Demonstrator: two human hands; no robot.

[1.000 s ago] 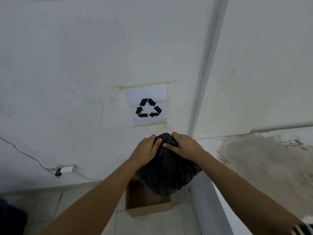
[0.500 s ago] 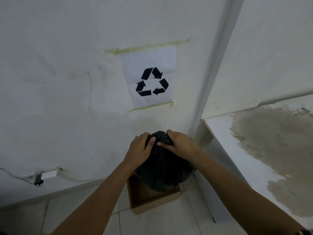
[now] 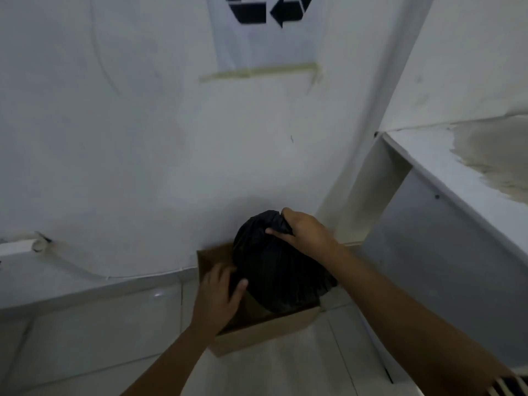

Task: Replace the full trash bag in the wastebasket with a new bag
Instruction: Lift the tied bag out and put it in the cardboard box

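Your right hand (image 3: 304, 232) pinches the gathered top of the black trash bag (image 3: 274, 270); your left hand (image 3: 218, 295), fingers spread, presses its side above the cardboard box (image 3: 263, 332). A recycling-symbol sheet (image 3: 265, 32) carries no readable words.

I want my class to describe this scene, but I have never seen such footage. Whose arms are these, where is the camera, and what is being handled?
There is no machine here: the arms belong to a person wearing a wide-angle camera on the head, so you look forward and down as they do. The right hand grips the gathered top of a full black trash bag. The left hand lies open against the bag's lower side. The bag sits in a brown cardboard box on the tiled floor, against a white wall. A paper recycling sign is taped above, and a stained white shelf stands to the right.
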